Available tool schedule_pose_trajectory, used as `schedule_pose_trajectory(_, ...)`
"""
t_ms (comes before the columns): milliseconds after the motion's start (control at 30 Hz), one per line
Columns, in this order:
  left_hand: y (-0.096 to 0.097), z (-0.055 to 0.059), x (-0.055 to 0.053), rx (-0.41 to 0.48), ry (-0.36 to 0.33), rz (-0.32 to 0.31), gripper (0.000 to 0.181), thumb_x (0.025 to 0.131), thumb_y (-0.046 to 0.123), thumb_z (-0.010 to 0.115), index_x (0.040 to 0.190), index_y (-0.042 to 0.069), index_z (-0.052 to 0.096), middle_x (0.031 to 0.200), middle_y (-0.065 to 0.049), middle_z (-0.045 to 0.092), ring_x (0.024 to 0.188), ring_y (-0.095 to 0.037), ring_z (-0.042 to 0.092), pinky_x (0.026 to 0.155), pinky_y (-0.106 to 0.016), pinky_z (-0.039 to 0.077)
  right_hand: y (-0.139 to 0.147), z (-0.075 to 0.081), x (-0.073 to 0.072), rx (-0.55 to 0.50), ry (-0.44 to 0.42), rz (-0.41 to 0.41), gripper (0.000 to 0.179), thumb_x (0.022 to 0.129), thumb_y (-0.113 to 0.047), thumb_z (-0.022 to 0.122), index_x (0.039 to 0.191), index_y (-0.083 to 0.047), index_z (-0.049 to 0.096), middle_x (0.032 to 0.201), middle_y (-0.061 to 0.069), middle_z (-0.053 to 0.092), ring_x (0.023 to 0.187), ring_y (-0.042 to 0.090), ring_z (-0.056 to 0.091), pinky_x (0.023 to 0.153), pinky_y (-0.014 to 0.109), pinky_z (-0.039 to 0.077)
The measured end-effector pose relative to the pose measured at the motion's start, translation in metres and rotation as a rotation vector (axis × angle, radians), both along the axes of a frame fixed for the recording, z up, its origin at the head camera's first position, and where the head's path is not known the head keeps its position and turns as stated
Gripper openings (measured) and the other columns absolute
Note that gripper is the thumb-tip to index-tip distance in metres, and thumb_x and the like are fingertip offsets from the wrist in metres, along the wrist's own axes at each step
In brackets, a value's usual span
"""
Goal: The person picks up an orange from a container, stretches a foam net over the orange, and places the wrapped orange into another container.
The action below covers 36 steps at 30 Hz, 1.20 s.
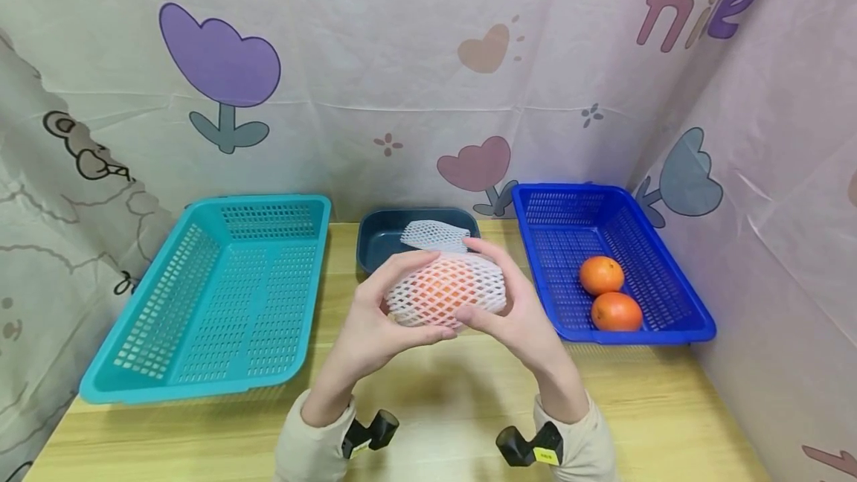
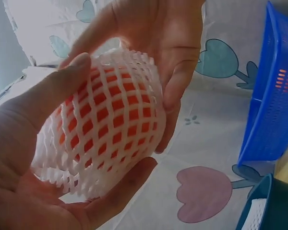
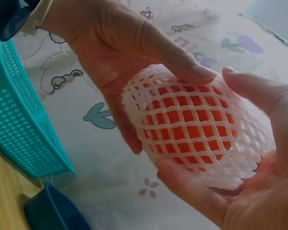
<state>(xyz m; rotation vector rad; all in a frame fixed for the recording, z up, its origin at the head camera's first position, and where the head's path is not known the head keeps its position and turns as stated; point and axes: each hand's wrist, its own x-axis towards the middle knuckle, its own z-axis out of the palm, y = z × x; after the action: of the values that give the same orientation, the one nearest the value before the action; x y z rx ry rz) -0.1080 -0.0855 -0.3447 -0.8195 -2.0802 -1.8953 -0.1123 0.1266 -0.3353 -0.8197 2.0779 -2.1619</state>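
Note:
Between both hands, held above the table, is an orange [image 1: 442, 287] inside a white foam net sleeve [image 2: 116, 115]. My left hand [image 1: 375, 318] grips the left end of the sleeved fruit, thumb along the near side and fingers over the far side. On the right end, my right hand [image 1: 518, 311] holds it the same way. The mesh covers the whole fruit, its orange skin showing through the holes, and the sleeve [image 3: 197, 129] bunches out at both ends. Behind the hands, a dark blue-green tray [image 1: 375, 236] has another white foam net [image 1: 431, 233] in it.
A turquoise basket [image 1: 315, 296] stands at the left of the wooden table [image 1: 428, 422]. To the right is a blue basket [image 1: 549, 266] with two bare oranges, one [image 1: 601, 275] behind the other [image 1: 617, 312]. A printed curtain [image 1: 375, 58] hangs behind and at the sides.

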Motion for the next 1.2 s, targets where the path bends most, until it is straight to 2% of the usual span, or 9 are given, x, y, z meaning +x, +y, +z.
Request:
schedule_pose_trajectory(100, -0.001, -0.002, 0.001, -0.061, 0.034, 0.012, 0.082, 0.063, 0.010, 0.095, 0.136, 0.019, 0.059, 0.136, 0.004, 0.056, 0.124, -0.021, 0.050, 0.097, -0.036, 0.050, -0.002, -0.007, -0.002, 0.017, -0.025, -0.009, 0.067, 0.084, -0.007, 0.078, 0.143, -0.009, 0.046, 0.129, 0.017, 0.053, 0.105, 0.031, 0.059, 0.080, 0.036, 0.058)
schedule_pose_trajectory(167, -0.001, -0.004, 0.002, -0.079, 0.014, 0.020, 0.082, 0.065, 0.011, 0.094, 0.138, 0.020, 0.057, 0.136, 0.004, 0.055, 0.124, -0.020, 0.050, 0.097, -0.036, 0.049, -0.003, -0.012, -0.003, 0.010, -0.022, -0.013, 0.064, 0.083, -0.003, 0.078, 0.140, -0.007, 0.050, 0.128, 0.017, 0.055, 0.104, 0.031, 0.059, 0.080, 0.035, 0.057)
schedule_pose_trajectory(267, -0.002, -0.007, 0.004, -0.055, -0.080, -0.001, 0.082, 0.071, 0.010, 0.090, 0.142, 0.024, 0.051, 0.137, 0.001, 0.052, 0.118, -0.023, 0.054, 0.092, -0.037, 0.053, -0.003, -0.017, -0.005, -0.019, -0.018, -0.009, 0.064, 0.081, -0.003, 0.079, 0.139, -0.006, 0.051, 0.128, 0.017, 0.054, 0.104, 0.031, 0.058, 0.080, 0.034, 0.057)
schedule_pose_trajectory(433, -0.005, -0.012, 0.004, 0.080, -0.270, -0.103, 0.075, 0.083, 0.006, 0.079, 0.147, 0.022, 0.043, 0.140, -0.009, 0.046, 0.113, -0.031, 0.055, 0.084, -0.039, 0.057, -0.004, -0.021, -0.006, -0.054, 0.002, 0.000, 0.068, 0.080, -0.003, 0.081, 0.140, -0.004, 0.049, 0.130, 0.018, 0.052, 0.106, 0.030, 0.057, 0.081, 0.033, 0.057)
schedule_pose_trajectory(600, -0.004, -0.017, 0.002, 0.157, -0.348, -0.137, 0.071, 0.087, 0.005, 0.075, 0.148, 0.017, 0.042, 0.140, -0.012, 0.045, 0.115, -0.034, 0.053, 0.086, -0.039, 0.057, -0.006, -0.026, -0.007, -0.043, 0.040, -0.019, 0.071, 0.078, -0.002, 0.083, 0.140, -0.005, 0.049, 0.131, 0.017, 0.053, 0.109, 0.031, 0.056, 0.083, 0.034, 0.056)
schedule_pose_trajectory(733, -0.010, -0.022, 0.005, 0.190, -0.378, -0.082, 0.069, 0.084, 0.003, 0.077, 0.145, 0.015, 0.046, 0.138, -0.012, 0.047, 0.113, -0.033, 0.055, 0.086, -0.037, 0.057, -0.013, -0.033, -0.008, -0.039, 0.012, 0.013, 0.071, 0.080, -0.001, 0.080, 0.142, -0.007, 0.047, 0.134, 0.017, 0.050, 0.112, 0.031, 0.055, 0.086, 0.035, 0.056)
schedule_pose_trajectory(867, -0.026, -0.028, 0.013, 0.188, -0.424, -0.028, 0.070, 0.082, 0.000, 0.078, 0.144, 0.014, 0.048, 0.138, -0.012, 0.048, 0.113, -0.032, 0.055, 0.086, -0.036, 0.056, -0.026, -0.038, -0.003, -0.030, -0.073, 0.059, 0.068, 0.085, -0.003, 0.077, 0.144, -0.013, 0.046, 0.136, 0.015, 0.049, 0.111, 0.031, 0.057, 0.086, 0.039, 0.057)
schedule_pose_trajectory(1067, -0.065, -0.025, 0.036, 0.043, -0.499, 0.101, 0.069, 0.082, 0.006, 0.081, 0.142, 0.019, 0.049, 0.139, -0.007, 0.048, 0.115, -0.028, 0.056, 0.086, -0.033, 0.056, -0.061, -0.043, 0.001, 0.039, -0.107, 0.135, 0.063, 0.085, -0.010, 0.078, 0.141, -0.021, 0.050, 0.136, 0.006, 0.053, 0.112, 0.026, 0.058, 0.090, 0.039, 0.055)
schedule_pose_trajectory(1200, -0.090, -0.011, 0.037, -0.088, -0.488, 0.139, 0.069, 0.086, 0.013, 0.079, 0.145, 0.021, 0.046, 0.140, -0.007, 0.043, 0.116, -0.029, 0.053, 0.085, -0.032, 0.057, -0.084, -0.039, -0.008, 0.086, -0.073, 0.156, 0.061, 0.086, -0.011, 0.077, 0.140, -0.019, 0.050, 0.135, 0.002, 0.053, 0.111, 0.019, 0.057, 0.093, 0.034, 0.052)
